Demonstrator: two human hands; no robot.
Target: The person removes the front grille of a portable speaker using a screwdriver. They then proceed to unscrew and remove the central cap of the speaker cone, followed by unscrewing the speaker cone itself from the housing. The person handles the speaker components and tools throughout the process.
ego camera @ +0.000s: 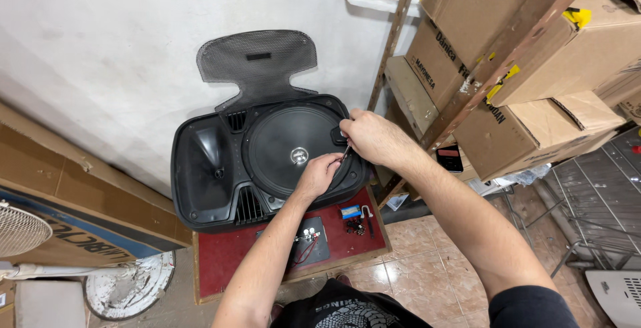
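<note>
A black speaker cabinet (pixel 207 188) lies on its back on a low red-topped table (pixel 220 254), its round driver (pixel 287 144) facing up. Its perforated metal grille (pixel 257 58) leans against the white wall behind it. My right hand (pixel 374 138) grips a slim screwdriver (pixel 346 152) at the driver's right rim. Just below it, my left hand (pixel 319 173) rests on the rim with its fingers pinched at the tool's tip.
On the red top lie a black panel with red wires (pixel 308 244), a small blue part (pixel 351 211) and loose screws. Cardboard boxes (pixel 534 68) fill a metal rack at right. A flat carton (pixel 73 214) and a white fan (pixel 23 231) stand at left.
</note>
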